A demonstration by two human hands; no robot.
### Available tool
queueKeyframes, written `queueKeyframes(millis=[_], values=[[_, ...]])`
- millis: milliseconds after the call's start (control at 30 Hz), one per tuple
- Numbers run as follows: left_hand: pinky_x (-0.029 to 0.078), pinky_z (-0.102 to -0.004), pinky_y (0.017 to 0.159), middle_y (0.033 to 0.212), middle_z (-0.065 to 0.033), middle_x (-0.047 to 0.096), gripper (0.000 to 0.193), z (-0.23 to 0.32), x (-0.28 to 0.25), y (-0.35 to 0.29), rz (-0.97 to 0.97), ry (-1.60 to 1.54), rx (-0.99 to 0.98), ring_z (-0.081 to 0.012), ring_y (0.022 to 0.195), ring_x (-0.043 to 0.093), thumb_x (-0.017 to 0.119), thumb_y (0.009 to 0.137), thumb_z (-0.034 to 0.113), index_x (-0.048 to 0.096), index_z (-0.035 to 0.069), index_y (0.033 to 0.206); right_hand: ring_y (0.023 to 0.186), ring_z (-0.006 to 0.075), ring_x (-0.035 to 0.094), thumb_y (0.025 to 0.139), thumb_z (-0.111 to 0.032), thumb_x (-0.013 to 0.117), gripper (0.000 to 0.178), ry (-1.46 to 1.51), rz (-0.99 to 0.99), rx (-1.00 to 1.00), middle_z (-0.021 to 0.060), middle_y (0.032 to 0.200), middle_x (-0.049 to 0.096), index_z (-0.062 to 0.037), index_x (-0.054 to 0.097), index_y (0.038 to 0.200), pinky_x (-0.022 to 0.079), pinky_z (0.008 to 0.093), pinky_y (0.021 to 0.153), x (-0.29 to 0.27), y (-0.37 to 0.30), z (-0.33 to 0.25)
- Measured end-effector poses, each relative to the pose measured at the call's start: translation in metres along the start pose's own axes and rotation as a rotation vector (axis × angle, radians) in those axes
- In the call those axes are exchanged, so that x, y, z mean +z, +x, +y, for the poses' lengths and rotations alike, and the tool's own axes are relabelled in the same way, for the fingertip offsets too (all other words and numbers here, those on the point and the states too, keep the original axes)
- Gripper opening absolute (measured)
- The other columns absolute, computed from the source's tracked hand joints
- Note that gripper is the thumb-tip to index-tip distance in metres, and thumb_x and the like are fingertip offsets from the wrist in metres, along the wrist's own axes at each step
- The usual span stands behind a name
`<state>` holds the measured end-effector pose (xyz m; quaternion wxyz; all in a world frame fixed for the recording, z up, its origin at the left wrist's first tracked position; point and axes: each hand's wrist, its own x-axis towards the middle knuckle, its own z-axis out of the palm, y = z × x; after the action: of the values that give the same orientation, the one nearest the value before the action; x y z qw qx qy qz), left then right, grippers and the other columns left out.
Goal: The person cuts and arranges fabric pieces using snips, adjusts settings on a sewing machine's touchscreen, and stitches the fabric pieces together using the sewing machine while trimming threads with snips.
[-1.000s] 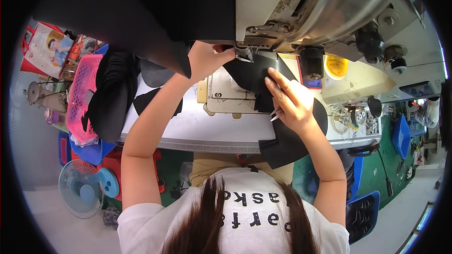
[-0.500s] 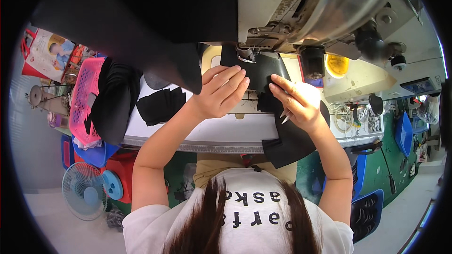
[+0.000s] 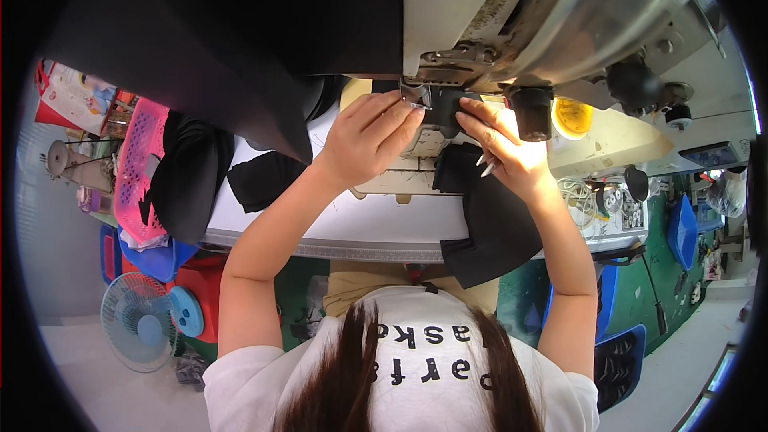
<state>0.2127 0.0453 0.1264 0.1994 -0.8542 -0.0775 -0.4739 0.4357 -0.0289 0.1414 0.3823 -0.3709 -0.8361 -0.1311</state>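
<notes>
At one o'clock from the middle of the view, a small black piece (image 3: 446,108) is laid flat under the presser foot (image 3: 414,96) of a sewing machine (image 3: 472,12), and it is flanked by two bare hands. The left hand (image 3: 368,136) is placed close to twelve o'clock, its fingers stretched out side by side and their tips brought right beside the foot; whether the piece is pinched there cannot be told, since the thumb is hidden. The right hand (image 3: 512,152) is set between two and three o'clock, with its leading fingertips rested on the right edge of the piece. A slim pointed tool (image 3: 488,169) is grasped in the same hand, its tip directed toward the lower left.

Between three and four o'clock, a larger black piece (image 3: 500,228) is draped over the front edge of the white table (image 3: 392,224), partly covered by the right wrist. At nine o'clock, folded black pieces (image 3: 268,180) are laid on the table; farther out that way, a dark stack (image 3: 192,180) is leaned against a pink basket (image 3: 134,170). A yellow dish (image 3: 573,118) is seen at two o'clock, and a fan (image 3: 144,326) at eight.
</notes>
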Motion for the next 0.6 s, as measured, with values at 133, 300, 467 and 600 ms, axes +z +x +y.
queueKeyframes(millis=[133, 300, 467, 600], values=[[0.051, -0.0355, 0.069, 0.094, -0.0105, 0.061, 0.017, -0.008, 0.005, 0.001, -0.032, -0.085, -0.081, -0.0286, 0.088, 0.060, 0.067, 0.069, 0.003, 0.063, -0.001, 0.086, 0.077, 0.0245, 0.062, 0.063, 0.012, 0.060, 0.047, 0.015, -0.048, 0.077, 0.0107, 0.097, 0.063, -0.0058, 0.064, 0.106, 0.049, 0.0312, 0.064, 0.008, -0.006, 0.014], [0.048, -0.0386, 0.077, 0.095, -0.0106, 0.061, 0.014, -0.016, 0.013, -0.005, 0.012, -0.112, -0.217, -0.0287, 0.091, 0.060, 0.064, 0.073, 0.002, 0.061, -0.001, 0.087, 0.079, 0.0214, 0.063, 0.070, 0.016, 0.057, 0.052, -0.039, -0.096, 0.201, 0.0112, 0.098, 0.063, -0.0122, 0.063, 0.114, 0.049, 0.0290, 0.065, -0.002, -0.004, 0.009], [0.038, -0.0376, 0.094, 0.113, -0.0181, 0.057, 0.026, -0.052, 0.036, -0.042, 0.003, -0.658, -1.026, -0.0333, 0.104, 0.052, 0.059, 0.081, 0.005, 0.059, -0.002, 0.106, 0.088, 0.0311, 0.061, 0.067, 0.010, 0.060, 0.038, 0.121, -0.018, 0.347, 0.0145, 0.100, 0.062, -0.0033, 0.062, 0.103, 0.049, 0.0349, 0.078, -0.042, -0.022, -0.013], [0.037, -0.0362, 0.098, 0.123, -0.0151, 0.052, 0.032, -0.083, 0.051, -0.056, -0.274, -0.299, -0.605, -0.0290, 0.111, 0.050, 0.052, 0.088, 0.011, 0.052, -0.001, 0.119, 0.071, 0.0254, 0.060, 0.073, 0.004, 0.063, 0.019, 0.202, -0.078, 0.389, 0.0121, 0.078, 0.061, -0.0013, 0.064, 0.091, 0.048, 0.0314, 0.064, -0.043, -0.049, -0.025]])
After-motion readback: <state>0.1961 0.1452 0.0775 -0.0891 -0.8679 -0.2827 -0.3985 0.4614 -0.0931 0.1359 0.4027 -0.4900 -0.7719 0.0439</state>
